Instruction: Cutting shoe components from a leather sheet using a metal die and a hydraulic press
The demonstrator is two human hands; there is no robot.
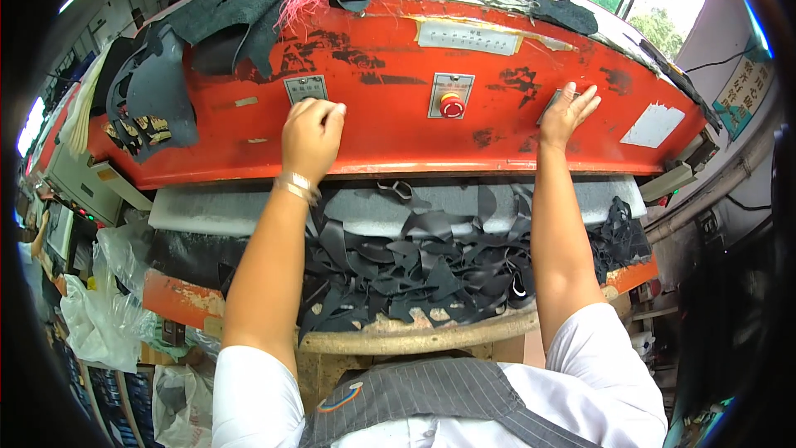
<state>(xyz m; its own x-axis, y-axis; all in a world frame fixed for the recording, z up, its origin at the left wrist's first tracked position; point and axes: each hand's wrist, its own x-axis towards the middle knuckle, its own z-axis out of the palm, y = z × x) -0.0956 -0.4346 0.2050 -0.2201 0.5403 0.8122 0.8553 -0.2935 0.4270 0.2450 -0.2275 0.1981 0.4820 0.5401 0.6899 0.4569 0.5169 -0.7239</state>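
Observation:
My left hand (313, 139) is raised to the red machine's front panel (373, 129), over the lower part of a small metal control plate (305, 85). Its fingers are curled in, and whatever lies under them is hidden. Farther right, my right hand (565, 119) rests against another control plate (547, 105), mostly covered by the palm, with its fingers stretched out and holding nothing. Between my hands is a red mushroom-shaped stop button (452, 105) on its own plate. Below the panel, a pale cutting pad (215, 209) bears pieces of dark leather.
A heap of black leather scraps (414, 270) lies in front of the pad, behind a worn wooden edge (414, 338). Dark hides (240, 8) and pink threads (303, 4) drape over the machine's top. Clear plastic bags (104, 315) hang at the left.

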